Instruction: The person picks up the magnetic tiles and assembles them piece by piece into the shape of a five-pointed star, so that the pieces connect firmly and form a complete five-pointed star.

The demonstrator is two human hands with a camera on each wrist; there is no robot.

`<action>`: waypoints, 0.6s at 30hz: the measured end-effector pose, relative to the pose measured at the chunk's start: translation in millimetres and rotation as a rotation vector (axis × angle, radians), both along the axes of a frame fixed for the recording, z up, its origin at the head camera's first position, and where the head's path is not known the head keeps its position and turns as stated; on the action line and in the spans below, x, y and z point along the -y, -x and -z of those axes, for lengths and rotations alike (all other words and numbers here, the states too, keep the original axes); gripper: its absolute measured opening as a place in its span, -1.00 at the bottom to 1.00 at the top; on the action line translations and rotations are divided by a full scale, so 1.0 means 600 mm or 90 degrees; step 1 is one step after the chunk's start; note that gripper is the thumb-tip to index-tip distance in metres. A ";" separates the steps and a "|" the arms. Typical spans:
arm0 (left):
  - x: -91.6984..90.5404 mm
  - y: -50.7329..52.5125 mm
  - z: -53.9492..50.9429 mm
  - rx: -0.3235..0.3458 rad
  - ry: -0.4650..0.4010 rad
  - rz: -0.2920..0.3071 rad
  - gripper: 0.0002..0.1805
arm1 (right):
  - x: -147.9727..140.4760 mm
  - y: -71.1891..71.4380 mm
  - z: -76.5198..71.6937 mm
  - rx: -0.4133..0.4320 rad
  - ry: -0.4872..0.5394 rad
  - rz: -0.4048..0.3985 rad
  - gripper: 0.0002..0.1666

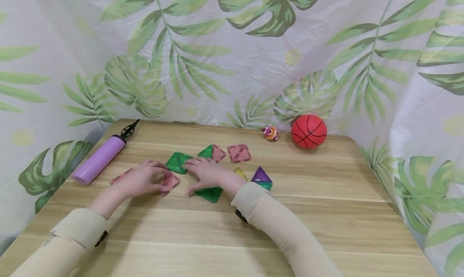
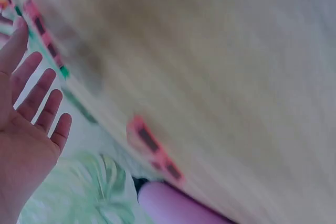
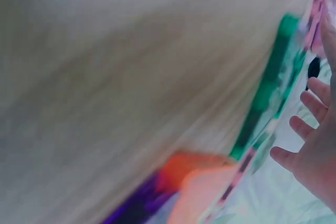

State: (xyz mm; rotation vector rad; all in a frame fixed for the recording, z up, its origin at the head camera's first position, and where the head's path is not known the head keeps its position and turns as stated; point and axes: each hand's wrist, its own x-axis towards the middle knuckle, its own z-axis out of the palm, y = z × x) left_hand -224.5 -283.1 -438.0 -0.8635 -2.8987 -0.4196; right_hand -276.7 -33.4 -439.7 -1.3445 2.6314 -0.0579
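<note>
The work looks partly done: translucent tiles lie flat on the wooden table (image 1: 308, 236), and a few seem to meet edge to edge, such as the green triangle (image 1: 206, 152) beside a pink piece (image 1: 218, 153) and the purple triangle (image 1: 260, 175) above a green strip (image 1: 266, 186). Left over, as far as this layout suggests, are pieces that sit apart: the pink square tile (image 1: 239, 153) toward the back, the yellow tile (image 1: 239, 172) partly behind the right forearm, and the pink tile (image 1: 121, 175) beyond the left wrist; no tile stands upright. The left hand (image 1: 146, 178) is over the front pink tile (image 1: 172, 183), its fingers loose and extended in the wrist view, with nothing grasped. The right hand (image 1: 207, 172) is likewise released, fingers spread, between the green four-sided tile (image 1: 176, 163) and the nearer green tile (image 1: 211, 194); whether its fingertips touch either is unclear. As for direction, the purple triangle's tip points away from the person; the front pink tile sits cornerwise, one corner toward the right hand; the green four-sided tile is turned askew to the table edge. Neither shows a clear long axis, both being partly covered.
</note>
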 end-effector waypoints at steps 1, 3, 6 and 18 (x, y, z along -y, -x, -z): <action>0.007 0.001 -0.004 0.000 -0.003 -0.005 -0.49 | 0.003 -0.006 -0.003 -0.002 -0.001 -0.014 0.05; 0.023 0.002 -0.014 0.002 0.000 -0.024 -0.46 | 0.009 -0.018 -0.006 -0.008 -0.005 -0.045 0.01; 0.055 -0.003 -0.032 0.020 0.030 -0.074 -0.43 | 0.020 -0.036 -0.010 -0.006 -0.024 -0.081 -0.01; 0.137 -0.018 -0.023 0.069 0.079 -0.089 -0.37 | 0.025 -0.053 -0.007 0.010 -0.049 -0.084 -0.09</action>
